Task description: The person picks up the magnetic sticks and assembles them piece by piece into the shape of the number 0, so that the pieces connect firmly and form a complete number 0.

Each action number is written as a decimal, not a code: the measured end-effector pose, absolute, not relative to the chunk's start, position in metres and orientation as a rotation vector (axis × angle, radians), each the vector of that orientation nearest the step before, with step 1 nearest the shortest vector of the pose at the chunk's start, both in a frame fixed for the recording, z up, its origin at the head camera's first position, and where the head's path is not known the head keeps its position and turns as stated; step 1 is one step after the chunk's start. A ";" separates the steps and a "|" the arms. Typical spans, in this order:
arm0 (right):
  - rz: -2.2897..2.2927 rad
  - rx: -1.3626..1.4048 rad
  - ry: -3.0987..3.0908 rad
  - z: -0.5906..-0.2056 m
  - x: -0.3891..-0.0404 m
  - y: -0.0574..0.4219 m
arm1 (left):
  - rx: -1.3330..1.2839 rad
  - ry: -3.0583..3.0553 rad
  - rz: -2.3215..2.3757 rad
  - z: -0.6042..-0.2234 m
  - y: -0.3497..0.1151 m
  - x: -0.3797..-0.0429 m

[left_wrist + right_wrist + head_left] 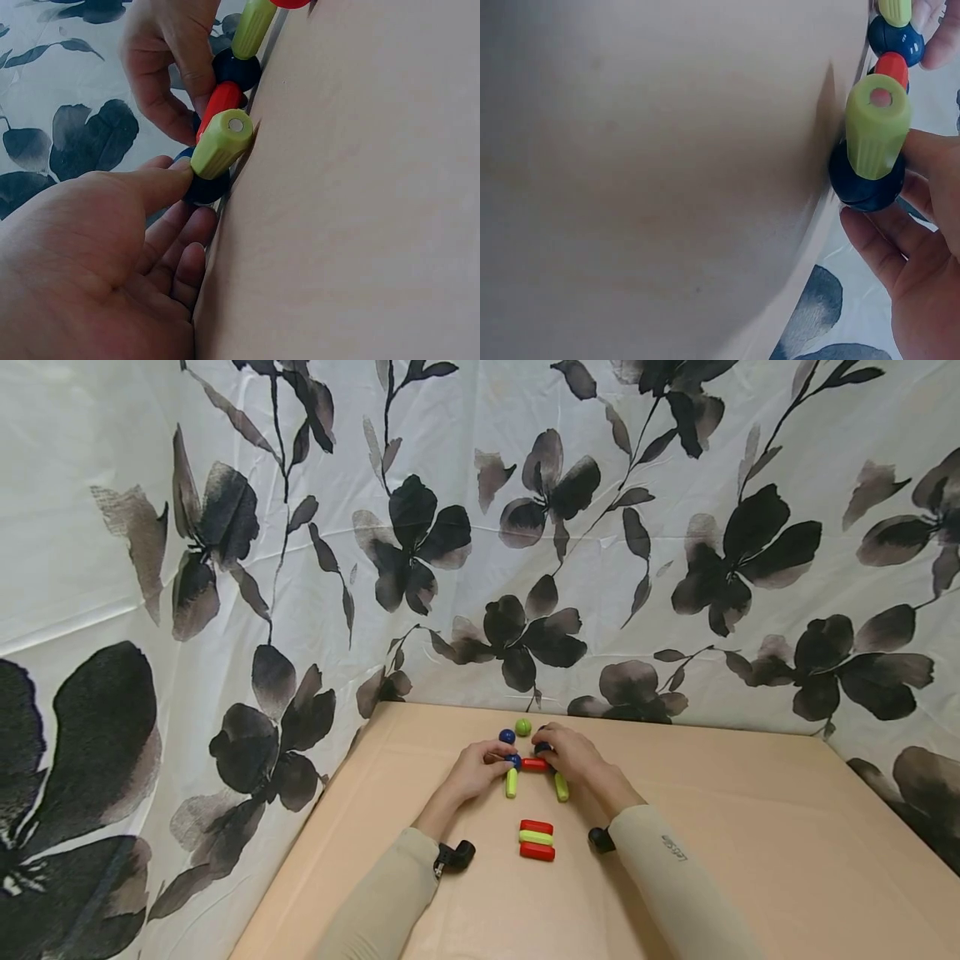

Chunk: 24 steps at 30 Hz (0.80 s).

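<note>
My left hand [474, 772] pinches a blue ball [206, 187] between thumb and fingers. A yellow-green magnetic rod [512, 783] sticks out from that ball toward me, a metal disc showing in its end. On the other side, my right hand [576, 754] grips a second blue ball [866, 180], with its thumb partly hidden behind another yellow-green rod [877, 127]. Between the two balls runs a red rod [534, 765], joining them.
Farther back on the table [720, 827] are a loose-looking blue ball [507, 736] and a green ball [522, 727]. Nearer me, two red rods [537, 852] lie with a yellow-green rod [536, 837] between them. A flowered cloth [480, 568] hangs behind the table.
</note>
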State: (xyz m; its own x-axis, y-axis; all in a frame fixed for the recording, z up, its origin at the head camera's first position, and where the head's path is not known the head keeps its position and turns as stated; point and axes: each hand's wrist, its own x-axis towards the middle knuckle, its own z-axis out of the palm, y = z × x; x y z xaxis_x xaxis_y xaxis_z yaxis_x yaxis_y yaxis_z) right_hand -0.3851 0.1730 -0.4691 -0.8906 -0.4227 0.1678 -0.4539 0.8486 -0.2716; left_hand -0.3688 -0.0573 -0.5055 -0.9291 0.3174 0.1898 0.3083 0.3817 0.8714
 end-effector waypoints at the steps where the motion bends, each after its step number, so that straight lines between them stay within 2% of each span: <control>1: 0.470 0.692 -2.920 -0.469 -0.385 0.174 | 0.591 2.606 1.640 -0.505 -0.057 -0.369; 24: 0.816 0.625 -2.741 -0.459 -0.362 0.186 | 0.600 2.593 1.659 -0.507 -0.057 -0.369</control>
